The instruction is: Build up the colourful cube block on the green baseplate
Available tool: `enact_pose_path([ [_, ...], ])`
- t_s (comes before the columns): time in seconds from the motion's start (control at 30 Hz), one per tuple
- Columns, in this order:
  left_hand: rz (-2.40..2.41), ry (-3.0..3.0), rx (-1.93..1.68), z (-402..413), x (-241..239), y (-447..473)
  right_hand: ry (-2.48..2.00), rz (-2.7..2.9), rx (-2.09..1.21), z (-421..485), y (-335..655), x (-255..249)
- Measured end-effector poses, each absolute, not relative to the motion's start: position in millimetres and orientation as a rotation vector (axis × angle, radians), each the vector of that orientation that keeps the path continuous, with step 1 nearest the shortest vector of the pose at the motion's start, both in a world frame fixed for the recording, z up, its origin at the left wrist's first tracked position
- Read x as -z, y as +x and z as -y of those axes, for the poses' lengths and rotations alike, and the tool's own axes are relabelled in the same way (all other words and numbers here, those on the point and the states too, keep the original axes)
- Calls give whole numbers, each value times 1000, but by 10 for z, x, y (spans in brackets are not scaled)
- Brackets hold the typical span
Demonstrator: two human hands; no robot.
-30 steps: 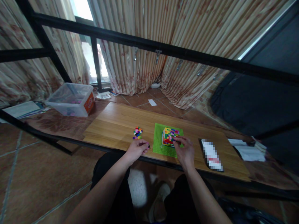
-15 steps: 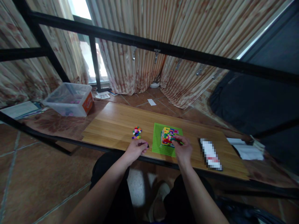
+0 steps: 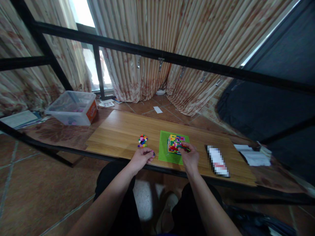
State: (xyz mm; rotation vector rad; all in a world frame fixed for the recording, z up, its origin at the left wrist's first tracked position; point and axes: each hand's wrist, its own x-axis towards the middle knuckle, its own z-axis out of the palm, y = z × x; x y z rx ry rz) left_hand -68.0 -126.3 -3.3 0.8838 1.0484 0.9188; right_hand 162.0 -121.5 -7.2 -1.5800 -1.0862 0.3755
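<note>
A multicoloured block of small bricks (image 3: pixel 174 143) stands on a green baseplate (image 3: pixel 167 155) on the wooden tabletop (image 3: pixel 118 131). My right hand (image 3: pixel 188 158) rests at the block's near right corner, fingers curled and pinching against it. My left hand (image 3: pixel 141 157) lies on the table left of the baseplate, fingers curled over a small dark piece at its fingertips. A little pile of loose coloured bricks (image 3: pixel 142 141) sits just beyond my left hand.
A clear plastic bin (image 3: pixel 72 108) with an orange label stands at the far left. A flat dark item with a blurred white face (image 3: pixel 217 160) lies right of the baseplate, papers (image 3: pixel 253 158) beyond it. A black metal frame (image 3: pixel 157 54) crosses in front of curtains.
Both hands stay in place. My right hand's fingers have curled tighter at the block's corner. The view has shifted slightly.
</note>
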Motion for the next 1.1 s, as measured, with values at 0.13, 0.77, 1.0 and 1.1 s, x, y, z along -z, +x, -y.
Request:
enact_pose_path([
  [0.13, -1021, 829, -925, 1286, -12, -697, -1577, 1200, -216, 1446, 1475, -43],
  [0.77, -907, 983, -899, 1304, -49, -686, -1434, 1301, -774, 1681, 690, 56],
  [1.0, -952, 970, -921, 1319, -14, -659, -1417, 1334, -610, 1734, 655, 32],
  [1.1, -958, 929, -920, 1329, -19, -645, -1417, 1335, -566, 1747, 648, 26],
])
